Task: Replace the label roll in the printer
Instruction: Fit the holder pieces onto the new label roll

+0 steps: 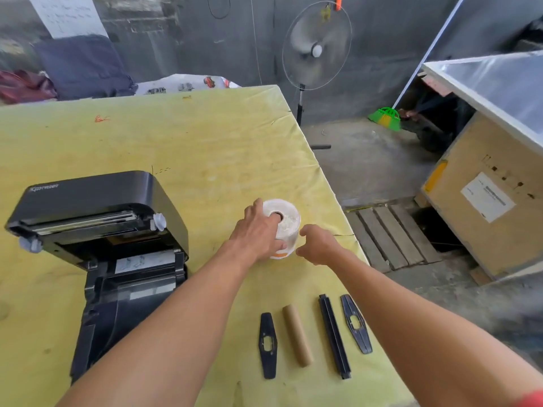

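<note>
Fingers of the left hand (258,230) curl round the label roll (288,223), on end on the desk (205,142) right of the open printer (97,230); the right hand (318,245) hovers just beside it, loose and empty. Best lifted two-handed, kept level.

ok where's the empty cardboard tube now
In the head view the brown cardboard tube lies near the front of the yellow table, between a flat black plastic flange and a long black plastic bar.

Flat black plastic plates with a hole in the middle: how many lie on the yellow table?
2. One flat black plate lies left of the brown cardboard tube; the other plate lies right of the long black bar. More could be hidden under the arms.
</note>
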Demonstrator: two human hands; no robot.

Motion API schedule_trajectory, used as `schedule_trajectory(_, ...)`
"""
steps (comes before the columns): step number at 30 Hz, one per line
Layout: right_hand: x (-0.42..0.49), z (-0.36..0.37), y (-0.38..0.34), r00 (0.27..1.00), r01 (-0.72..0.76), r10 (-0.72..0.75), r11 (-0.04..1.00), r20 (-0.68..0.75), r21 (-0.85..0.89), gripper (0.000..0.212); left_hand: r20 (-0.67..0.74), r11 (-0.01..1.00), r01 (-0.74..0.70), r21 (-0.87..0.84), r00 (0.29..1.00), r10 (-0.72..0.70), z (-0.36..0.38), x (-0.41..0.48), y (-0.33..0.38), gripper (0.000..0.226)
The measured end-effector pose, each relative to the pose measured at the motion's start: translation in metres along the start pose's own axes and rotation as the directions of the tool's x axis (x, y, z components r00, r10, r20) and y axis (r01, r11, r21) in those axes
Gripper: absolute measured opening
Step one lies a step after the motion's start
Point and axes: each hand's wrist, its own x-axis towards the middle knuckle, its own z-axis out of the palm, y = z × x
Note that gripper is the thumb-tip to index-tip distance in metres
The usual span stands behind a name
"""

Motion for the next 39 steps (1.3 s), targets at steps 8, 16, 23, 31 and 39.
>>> schedule_trajectory(8, 0.023, -0.015, -0.010, 0.982, 0.012, -0.054, 0.975, 0.182, 0.220, 0.043, -0.073, 0.946, 0.083, -0.313, 0.991, -0.111, 0.001, 0.021, -0.003, 0.056)
schedule_trajectory(16, 0.002, -0.044, -0.018, 0.963, 0.022, -0.185, 0.777, 0.195, 0.629, 0.089, 0.128, 0.261, 0.270, -0.927, 0.881, -0.456, -0.007, 0.003, -0.019, 0.052)
schedule_trajectory(23, -0.044, -0.047, -0.048, 0.976, 0.142, -0.216, 0.757, 0.038, 0.638, 0.076, 0.166, -0.009, 0.179, -0.984, 0.888, -0.430, -0.001, -0.040, -0.040, 0.035)
schedule_trajectory(31, -0.109, -0.032, -0.064, 0.963, 0.253, -0.268, 0.838, -0.040, 0.483, 0.056, 0.118, -0.193, 0.027, -0.981, 0.872, -0.475, 0.012, -0.093, -0.031, 0.035)
schedule_trajectory(39, -0.150, -0.015, -0.075, 0.836, 0.490, -0.496, 0.867, -0.236, -0.088, 0.045, 0.112, -0.169, 0.014, -0.985, 0.803, -0.586, 0.018, -0.132, -0.035, 0.045)
